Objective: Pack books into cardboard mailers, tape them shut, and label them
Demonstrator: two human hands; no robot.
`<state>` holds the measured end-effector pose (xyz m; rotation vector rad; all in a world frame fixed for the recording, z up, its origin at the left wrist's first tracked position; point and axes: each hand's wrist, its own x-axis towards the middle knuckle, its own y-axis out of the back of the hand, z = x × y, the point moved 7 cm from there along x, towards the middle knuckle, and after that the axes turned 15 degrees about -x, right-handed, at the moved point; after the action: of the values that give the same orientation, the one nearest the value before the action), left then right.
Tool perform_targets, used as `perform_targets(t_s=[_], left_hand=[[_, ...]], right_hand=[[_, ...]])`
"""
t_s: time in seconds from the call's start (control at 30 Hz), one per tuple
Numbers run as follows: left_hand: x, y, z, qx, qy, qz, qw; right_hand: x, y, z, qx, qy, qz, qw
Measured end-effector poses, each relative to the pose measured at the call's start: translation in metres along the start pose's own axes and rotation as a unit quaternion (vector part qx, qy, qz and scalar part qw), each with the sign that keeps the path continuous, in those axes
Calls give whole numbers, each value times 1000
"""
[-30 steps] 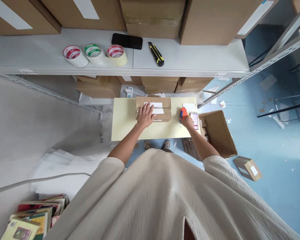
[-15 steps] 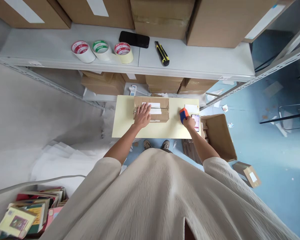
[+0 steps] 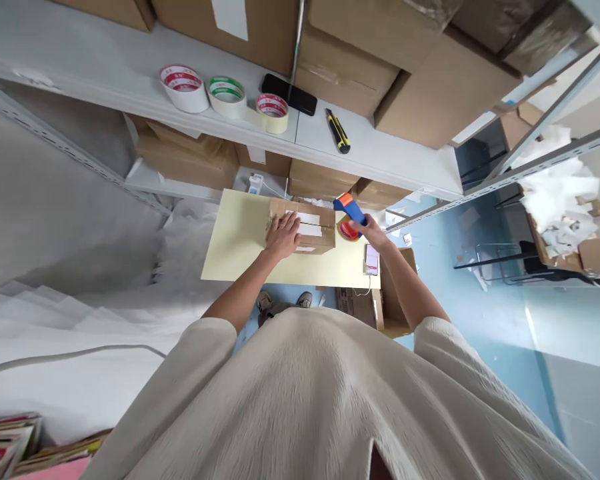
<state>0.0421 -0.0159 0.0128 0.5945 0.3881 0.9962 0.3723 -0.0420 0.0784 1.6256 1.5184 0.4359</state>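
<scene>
A small cardboard box (image 3: 314, 229) with white labels on its lid lies on a pale yellow table (image 3: 235, 247). My left hand (image 3: 283, 236) rests flat on the lid's left part, fingers spread. My right hand (image 3: 369, 231) grips a blue and orange tape dispenser (image 3: 348, 215) with a red-cored roll, lifted just right of the box. A phone (image 3: 371, 259) with a lit screen lies on the table below that hand.
A grey shelf (image 3: 380, 157) above holds three tape rolls (image 3: 226, 97), a black phone (image 3: 289, 94) and a yellow-black utility knife (image 3: 338, 131), with large cartons behind. An open carton (image 3: 395, 293) stands on the blue floor at the right. Books (image 3: 10, 443) lie bottom left.
My right hand has lifted the tape dispenser off the table and brought it toward the box's right end. My head has tilted, swinging the view. The left hand stays on the box.
</scene>
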Motion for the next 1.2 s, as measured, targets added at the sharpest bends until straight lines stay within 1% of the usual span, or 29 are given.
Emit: perform_targets(t_s=[0.07,0.17,0.27,0.37,0.47,0.5,0.57,0.67,0.73,0.8,0.9,1.07,1.2], left_hand=[[0,0,-1,-10,-6,3,1000],[1,2,-2,-25,-12,7,1000],[4,6,-5,-41,-12,10,999],[9,14,-6,-76,-8,23,997],[19,26,-8,-160,34,66,984],[24,31,-8,-201,54,89,974],[33,39,-7,-290,91,130,944],[48,42,1,-392,128,160,897],[56,40,8,-438,148,159,872],[62,35,16,-476,169,147,850],[64,29,24,-512,192,131,827],[63,26,28,-532,219,125,808],[63,22,23,-522,248,134,805]], right_hand=[[5,-12,-27,-18,4,-30,999],[12,-32,-58,-67,20,-47,996],[15,-43,-72,-113,45,-48,991],[17,-47,-69,-130,42,-66,988],[19,-45,-63,-135,31,-82,987],[18,-44,-63,-136,29,-84,987],[18,-44,-64,-135,32,-83,987],[16,-45,-67,-131,47,-81,987],[14,-46,-68,-134,53,-81,986],[13,-46,-67,-135,55,-81,986],[11,-45,-64,-129,56,-78,987],[10,-45,-59,-109,56,-75,990],[10,-45,-58,-92,66,-74,991]])
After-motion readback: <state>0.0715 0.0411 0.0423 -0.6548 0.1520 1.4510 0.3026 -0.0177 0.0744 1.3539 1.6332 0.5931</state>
